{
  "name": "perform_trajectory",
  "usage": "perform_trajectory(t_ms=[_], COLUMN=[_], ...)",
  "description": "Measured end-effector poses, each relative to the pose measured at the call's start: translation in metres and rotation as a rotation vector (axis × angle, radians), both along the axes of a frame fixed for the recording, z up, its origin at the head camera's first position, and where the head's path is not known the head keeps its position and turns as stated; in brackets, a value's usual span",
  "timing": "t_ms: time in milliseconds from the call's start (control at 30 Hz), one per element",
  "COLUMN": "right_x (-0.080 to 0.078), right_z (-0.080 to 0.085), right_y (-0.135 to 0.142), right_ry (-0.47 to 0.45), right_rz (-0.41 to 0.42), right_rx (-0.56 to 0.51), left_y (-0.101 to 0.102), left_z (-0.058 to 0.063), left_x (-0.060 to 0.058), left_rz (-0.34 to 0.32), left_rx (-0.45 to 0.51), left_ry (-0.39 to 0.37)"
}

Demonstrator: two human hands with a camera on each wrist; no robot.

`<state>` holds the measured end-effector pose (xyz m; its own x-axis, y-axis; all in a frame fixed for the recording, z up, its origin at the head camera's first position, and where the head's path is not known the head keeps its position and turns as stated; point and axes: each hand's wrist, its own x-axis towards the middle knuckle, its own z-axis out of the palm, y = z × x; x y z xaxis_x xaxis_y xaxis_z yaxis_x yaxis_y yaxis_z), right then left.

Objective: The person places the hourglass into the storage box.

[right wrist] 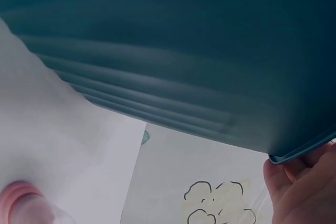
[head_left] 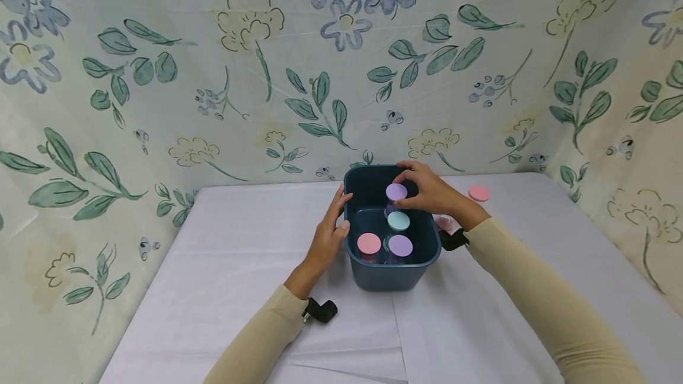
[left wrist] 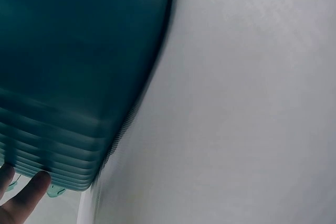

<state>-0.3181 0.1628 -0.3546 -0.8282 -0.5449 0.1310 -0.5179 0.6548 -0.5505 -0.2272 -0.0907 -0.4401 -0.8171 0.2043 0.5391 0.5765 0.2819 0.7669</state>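
Observation:
A dark blue-teal plastic bin [head_left: 393,277] stands upright on the white-covered table. My left hand [head_left: 324,242] lies along its left side, fingertips at the rim; two of its fingers [left wrist: 32,195] show against the ribbed wall in the left wrist view. Over the bin's far right part, my right hand [head_left: 429,191] pinches a small jar by its purple lid [head_left: 396,192] between thumb and fingers. Inside stand more small jars, one with a mint lid [head_left: 398,221], one with a pink lid [head_left: 369,243] and another with a purple lid [head_left: 400,246].
Right of the bin, a pink-lidded clear jar [head_left: 444,223] is partly hidden by my right wrist. Farther right is another pink lid [head_left: 479,193]. A flower-printed cloth [head_left: 256,111] hangs along the table's back edge.

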Motion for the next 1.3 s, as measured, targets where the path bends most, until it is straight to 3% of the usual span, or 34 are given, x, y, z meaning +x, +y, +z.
perform_trajectory(t_ms=[200, 300, 1300], right_x=[0.002, 0.003, 0.010], right_z=[0.001, 0.002, 0.003], right_y=[0.000, -0.001, -0.012], right_ry=[0.016, 0.027, 0.132], right_rz=[0.006, 0.011, -0.010], right_rx=[0.017, 0.023, 0.192], left_y=[0.002, 0.003, 0.003], left_z=[0.026, 0.030, 0.026], left_x=[0.018, 0.021, 0.023], left_rz=[-0.018, -0.016, -0.030], left_rx=[0.003, 0.002, 0.008], left_ry=[-0.010, -0.008, 0.004])
